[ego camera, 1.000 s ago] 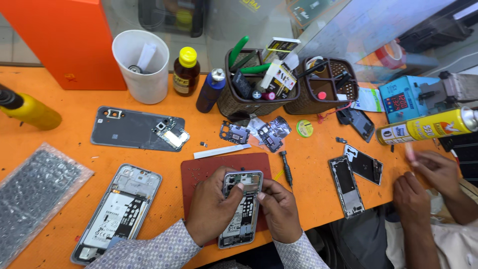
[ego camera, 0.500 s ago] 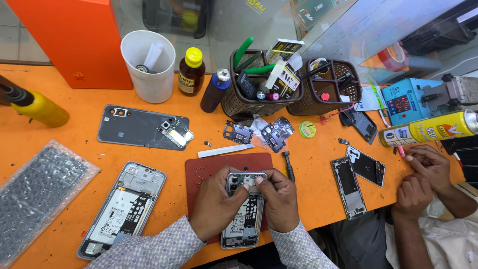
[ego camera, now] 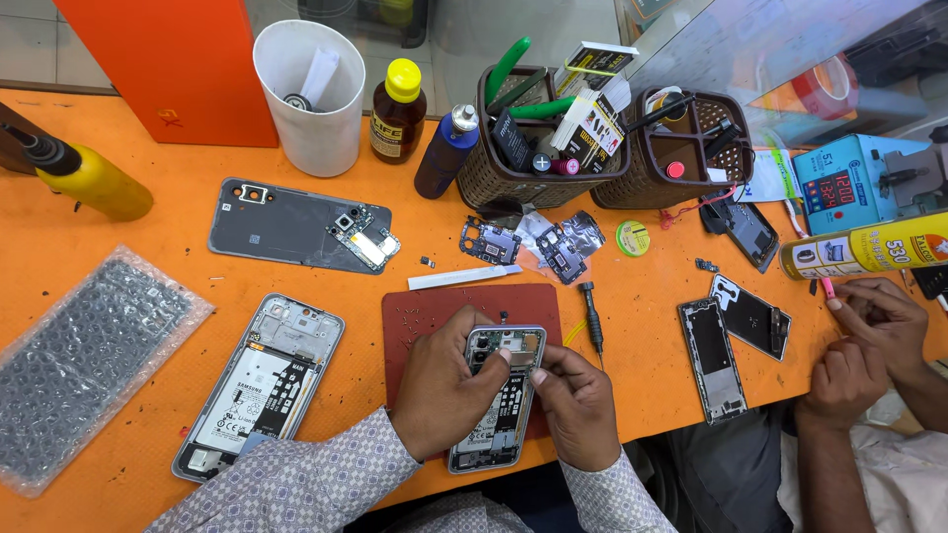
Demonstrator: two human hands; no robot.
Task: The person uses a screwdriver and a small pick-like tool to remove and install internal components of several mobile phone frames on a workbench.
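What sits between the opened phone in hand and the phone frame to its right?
Head view: a small black screwdriver lies between the opened phone and the phone frame, on orange table.

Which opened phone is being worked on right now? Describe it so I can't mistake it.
Find the dark red mat at the orange table's front edge. The opened phone lies upright on it, between the left hand and right hand. Unlike the other opened phone to its left, hands touch it.
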